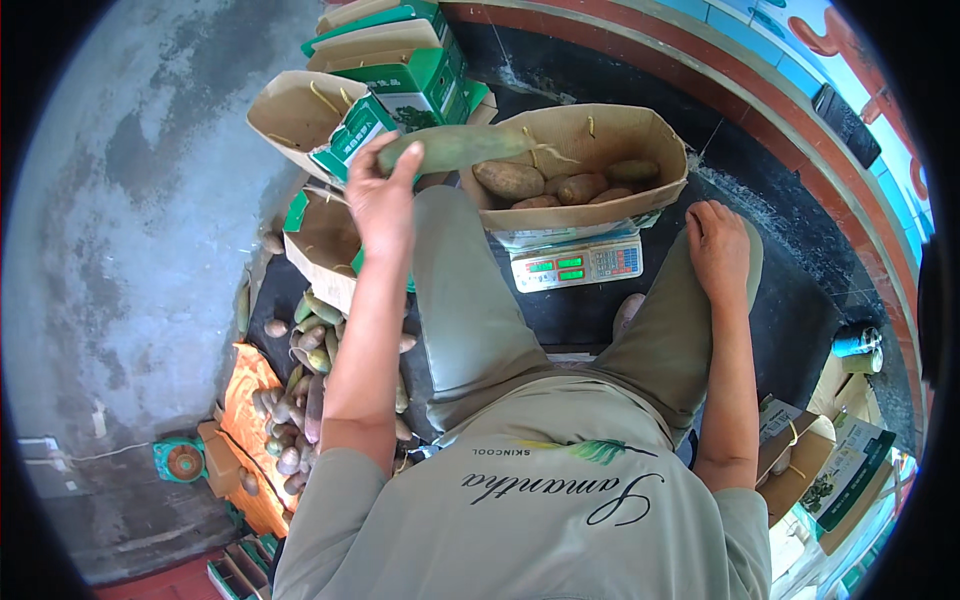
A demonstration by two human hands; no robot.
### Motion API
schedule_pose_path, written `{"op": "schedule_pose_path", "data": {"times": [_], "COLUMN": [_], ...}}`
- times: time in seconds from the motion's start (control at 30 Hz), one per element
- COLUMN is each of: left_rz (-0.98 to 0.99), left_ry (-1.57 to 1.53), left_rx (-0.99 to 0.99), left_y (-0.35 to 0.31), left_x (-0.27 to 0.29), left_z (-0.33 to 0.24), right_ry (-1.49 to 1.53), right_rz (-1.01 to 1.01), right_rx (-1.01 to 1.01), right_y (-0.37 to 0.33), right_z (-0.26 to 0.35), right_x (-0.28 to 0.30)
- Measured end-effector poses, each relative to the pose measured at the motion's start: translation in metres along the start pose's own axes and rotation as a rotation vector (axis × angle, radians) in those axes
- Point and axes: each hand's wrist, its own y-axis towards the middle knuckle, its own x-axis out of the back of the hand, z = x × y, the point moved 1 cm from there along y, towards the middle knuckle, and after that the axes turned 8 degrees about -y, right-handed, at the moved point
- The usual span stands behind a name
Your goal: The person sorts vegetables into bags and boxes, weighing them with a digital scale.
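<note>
A long green radish (465, 147) with thin roots at its right end is gripped near its left end by my left hand (382, 190). It hangs in the air over the left rim of an open cardboard box (575, 217). Inside that box lie several brownish-red tubers (510, 180), like radishes or sweet potatoes. Under the box stands a white digital scale (577, 264) with lit green displays and a keypad. My right hand (718, 245) rests over my right knee, fingers loosely bent, holding nothing.
More green and brown cardboard boxes (400, 85) stand at the far left, another open box (325, 240) nearer. Left of my legs, a heap of green and reddish radishes (290, 430) lies partly on an orange sheet (250, 385). Boxes (800, 450) and a can (862, 360) stand at right.
</note>
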Motion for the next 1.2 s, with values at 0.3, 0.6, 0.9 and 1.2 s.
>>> {"op": "schedule_pose_path", "data": {"times": [0.3, 0.6, 0.9, 1.2], "left_rz": [0.125, -0.077, -0.167, 0.917], "left_ry": [0.177, 0.411, 0.893, 1.504], "left_rx": [0.105, 0.121, 0.605, 1.143], "left_y": [-0.011, -0.050, -0.205, -0.391], "left_x": [-0.027, 0.132, 0.317, 0.416], "left_z": [0.035, 0.043, 0.127, 0.153], "right_ry": [0.033, 0.024, -0.027, -0.060], "right_rz": [-0.001, 0.024, 0.027, 0.049], "right_rx": [-0.025, -0.021, 0.017, 0.052], "right_y": [0.001, 0.000, 0.003, 0.003], "right_z": [-0.005, -0.003, 0.003, 0.008], "right_x": [0.003, 0.000, -0.009, -0.013]}}
